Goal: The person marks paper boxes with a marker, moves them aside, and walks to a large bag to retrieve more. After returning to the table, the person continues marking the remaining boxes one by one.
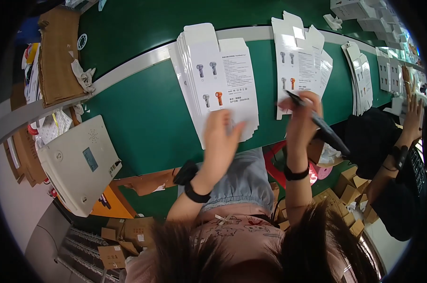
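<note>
A stack of flat, unfolded white cartons, printed with pictures of small handheld devices in grey and orange, lies in front of me on the green table. My left hand is over the stack's lower part, blurred by motion, its thumb apart from the fingers and nothing seen in it. Whether it touches the top carton I cannot tell. Gripped in my right hand is a black marker pen, tip pointing up and left. That hand is at the lower edge of a second, fanned pile of the same cartons.
A grey-white electronic scale stands at the left table edge. More flat cartons lie to the right, near a co-worker's hand. White boxes are stacked at the far right. Brown cardboard boxes are on the floor.
</note>
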Tool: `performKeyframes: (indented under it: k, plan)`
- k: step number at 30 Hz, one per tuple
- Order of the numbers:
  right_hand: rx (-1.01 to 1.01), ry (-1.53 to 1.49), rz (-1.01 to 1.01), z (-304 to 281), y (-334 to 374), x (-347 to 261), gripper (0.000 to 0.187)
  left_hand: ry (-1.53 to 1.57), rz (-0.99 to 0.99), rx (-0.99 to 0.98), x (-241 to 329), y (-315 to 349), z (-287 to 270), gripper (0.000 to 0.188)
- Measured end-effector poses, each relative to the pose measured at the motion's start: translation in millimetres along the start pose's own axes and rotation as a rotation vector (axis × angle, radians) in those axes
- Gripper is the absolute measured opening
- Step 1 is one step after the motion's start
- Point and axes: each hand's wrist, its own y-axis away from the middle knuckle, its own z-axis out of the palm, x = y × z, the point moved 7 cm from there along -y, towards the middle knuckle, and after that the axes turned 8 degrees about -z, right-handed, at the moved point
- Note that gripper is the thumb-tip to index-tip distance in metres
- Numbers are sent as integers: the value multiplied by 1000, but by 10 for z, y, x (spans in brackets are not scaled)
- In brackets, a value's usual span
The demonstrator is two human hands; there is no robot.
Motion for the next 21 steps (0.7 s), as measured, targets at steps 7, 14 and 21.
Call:
performKeyframes:
  k: [7,14,21]
  plan:
    - [-480,201,55,1001,-24,669,7,-258,-179,42,-678,9,-360,27]
    - [-348,317,54,1074,2,867,8,-133,-168,10,-736,-7,-348,21]
    - [-358,372,-40,1096,2,848,8,-153,-92,50,-655,-1,-331,19]
